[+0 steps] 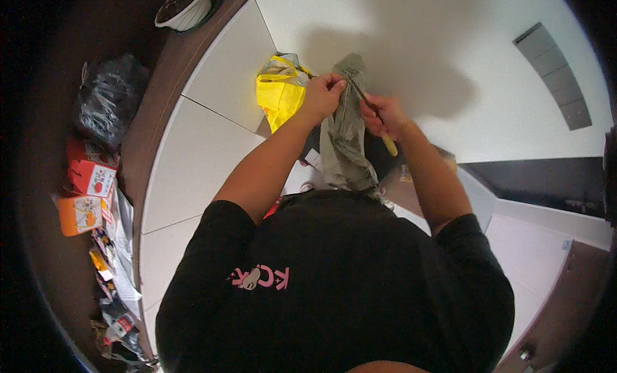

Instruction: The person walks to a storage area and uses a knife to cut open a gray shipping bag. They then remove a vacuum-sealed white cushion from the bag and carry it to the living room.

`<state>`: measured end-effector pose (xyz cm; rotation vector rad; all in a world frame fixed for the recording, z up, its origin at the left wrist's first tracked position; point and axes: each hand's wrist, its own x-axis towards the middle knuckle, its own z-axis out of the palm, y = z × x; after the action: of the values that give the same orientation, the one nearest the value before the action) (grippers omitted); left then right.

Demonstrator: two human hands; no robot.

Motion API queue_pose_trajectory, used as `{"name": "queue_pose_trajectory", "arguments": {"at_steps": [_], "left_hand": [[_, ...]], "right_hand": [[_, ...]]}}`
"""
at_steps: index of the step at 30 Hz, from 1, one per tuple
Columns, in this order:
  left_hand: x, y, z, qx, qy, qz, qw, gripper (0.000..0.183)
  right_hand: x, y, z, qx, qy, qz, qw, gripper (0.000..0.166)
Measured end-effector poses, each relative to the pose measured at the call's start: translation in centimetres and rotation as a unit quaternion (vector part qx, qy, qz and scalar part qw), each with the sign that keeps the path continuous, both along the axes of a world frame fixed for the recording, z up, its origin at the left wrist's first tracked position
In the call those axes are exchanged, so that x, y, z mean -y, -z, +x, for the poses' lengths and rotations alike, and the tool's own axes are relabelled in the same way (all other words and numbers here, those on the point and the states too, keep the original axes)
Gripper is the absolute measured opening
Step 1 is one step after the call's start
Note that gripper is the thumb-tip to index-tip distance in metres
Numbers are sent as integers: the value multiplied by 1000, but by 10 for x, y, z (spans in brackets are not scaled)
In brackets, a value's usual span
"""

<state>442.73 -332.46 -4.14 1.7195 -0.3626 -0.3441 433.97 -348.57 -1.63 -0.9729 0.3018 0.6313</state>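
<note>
A long piece of grey-green cloth (343, 141), perhaps a garment, hangs in folds before my body. My left hand (324, 95) pinches its upper part, with fingertips and thumb close together. My right hand (385, 115) is closed around a slender dark stick-like object (359, 90) with a yellow end (389, 145); its exact kind is unclear. The dark end reaches up across the cloth towards my left fingers. Left of my left hand, a bright yellow bag (279, 95) holds pale contents. Whether the small dark tip beside that hand belongs to the stick is unclear.
White cabinet fronts (193, 151) under a brown countertop (166, 83) run along the left. On it are a potted plant (185, 11), a black plastic bag (113, 100), a red box (91, 168), an orange box (81, 215) and a plastic bottle (118, 328). A white wall (419, 30) stands ahead.
</note>
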Motion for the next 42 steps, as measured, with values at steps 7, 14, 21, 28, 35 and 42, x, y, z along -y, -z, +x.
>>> {"name": "queue_pose_trajectory", "arguments": {"at_steps": [7, 14, 21, 28, 35, 42], "left_hand": [[19, -7, -5, 89, 45, 41, 994, 18], [33, -14, -14, 66, 86, 59, 992, 21], [21, 22, 0, 59, -10, 114, 992, 22], [13, 1, -11, -18, 43, 1, 999, 22], [7, 11, -9, -5, 39, -24, 999, 21], [-4, 0, -14, 44, 54, -23, 997, 26]], "right_hand": [[-2, 19, -28, 57, 67, 80, 993, 45], [-13, 13, -54, 69, 178, -2, 982, 42], [-2, -35, -78, 337, 151, -7, 929, 45], [23, -43, -40, 169, 211, -362, 892, 30], [-22, -35, 2, 161, 183, -520, 819, 28], [-28, -3, 22, 162, 248, -539, 788, 27]]}}
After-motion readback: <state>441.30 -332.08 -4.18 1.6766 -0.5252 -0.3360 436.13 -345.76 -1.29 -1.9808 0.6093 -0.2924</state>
